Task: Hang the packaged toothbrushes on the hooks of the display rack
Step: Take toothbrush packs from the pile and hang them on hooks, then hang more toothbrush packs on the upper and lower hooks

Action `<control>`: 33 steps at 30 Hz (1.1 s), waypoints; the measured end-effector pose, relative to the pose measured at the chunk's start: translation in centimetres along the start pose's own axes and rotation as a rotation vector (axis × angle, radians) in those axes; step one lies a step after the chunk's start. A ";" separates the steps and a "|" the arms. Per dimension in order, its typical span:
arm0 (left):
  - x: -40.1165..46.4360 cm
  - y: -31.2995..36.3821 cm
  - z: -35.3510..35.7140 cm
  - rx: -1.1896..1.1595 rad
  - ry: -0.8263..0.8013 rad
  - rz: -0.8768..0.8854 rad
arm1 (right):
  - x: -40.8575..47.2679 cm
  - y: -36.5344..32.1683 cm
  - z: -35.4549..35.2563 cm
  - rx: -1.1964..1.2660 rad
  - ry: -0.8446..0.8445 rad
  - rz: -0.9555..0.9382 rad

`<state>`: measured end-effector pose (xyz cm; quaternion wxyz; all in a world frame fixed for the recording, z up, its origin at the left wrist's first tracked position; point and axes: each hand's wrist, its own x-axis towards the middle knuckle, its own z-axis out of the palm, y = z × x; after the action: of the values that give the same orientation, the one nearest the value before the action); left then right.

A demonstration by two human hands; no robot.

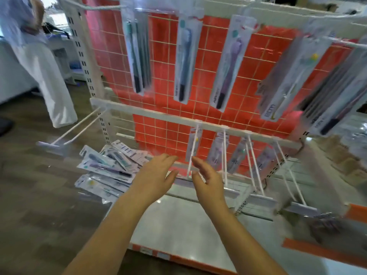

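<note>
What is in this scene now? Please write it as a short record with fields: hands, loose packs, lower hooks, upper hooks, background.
left hand: left hand open, holds nothing
right hand: right hand open, holds nothing, beside a lower hook
loose packs: pile of packaged toothbrushes lying at the left end of the base shelf
lower hooks: four carry packs; the far-left hook is bare
upper hooks: hanging packs in a row
background: red panel behind white wire grid

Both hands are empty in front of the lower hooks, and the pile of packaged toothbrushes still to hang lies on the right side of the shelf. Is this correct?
Not quite. In the head view the left hand and right hand are empty, but the pile of packaged toothbrushes lies on the left, not the right.
</note>
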<state>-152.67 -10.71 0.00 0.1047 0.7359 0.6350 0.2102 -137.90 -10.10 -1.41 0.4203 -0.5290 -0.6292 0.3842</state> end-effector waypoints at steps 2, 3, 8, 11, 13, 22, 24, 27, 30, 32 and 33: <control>-1.0 -2.0 -0.4 -0.017 0.002 -0.008 | -0.6 -0.7 2.1 -0.001 -0.009 -0.006; -1.5 -2.9 -0.6 -0.023 0.000 -0.014 | -0.9 -1.0 3.1 -0.008 -0.012 -0.010; -4.1 -7.2 -1.4 -0.052 -0.014 -0.063 | -2.6 -1.3 7.7 -0.076 -0.059 -0.007; -6.0 -9.7 -1.5 -0.056 -0.041 -0.098 | -3.8 -0.9 10.5 -0.141 -0.131 0.016; -7.1 -11.3 -1.2 -0.060 -0.060 -0.131 | -4.4 -0.6 12.1 -0.178 -0.174 0.037; -10.4 -17.2 1.0 -0.272 -0.085 -0.399 | -4.3 0.3 17.2 -0.170 -0.333 0.227; -11.8 -18.8 1.3 -0.358 -0.081 -0.492 | -3.6 0.4 18.0 -0.117 -0.359 0.279; -14.0 -21.1 1.9 -0.381 -0.083 -0.611 | -2.7 1.2 19.5 -0.095 -0.394 0.275; -15.2 -22.6 2.8 -0.342 -0.071 -0.709 | -2.2 2.7 21.3 -0.160 -0.530 0.260; -15.6 -23.2 3.5 -0.338 -0.081 -0.755 | -1.8 3.8 22.5 -0.287 -0.697 0.223; -15.7 -23.4 4.0 -0.335 -0.102 -0.765 | -1.5 4.3 23.0 -0.350 -0.765 0.199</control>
<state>-173.41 -21.61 -16.14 0.3247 0.4295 0.8135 0.2197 -157.85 -11.83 -13.68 0.0216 -0.4700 -0.7413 0.4787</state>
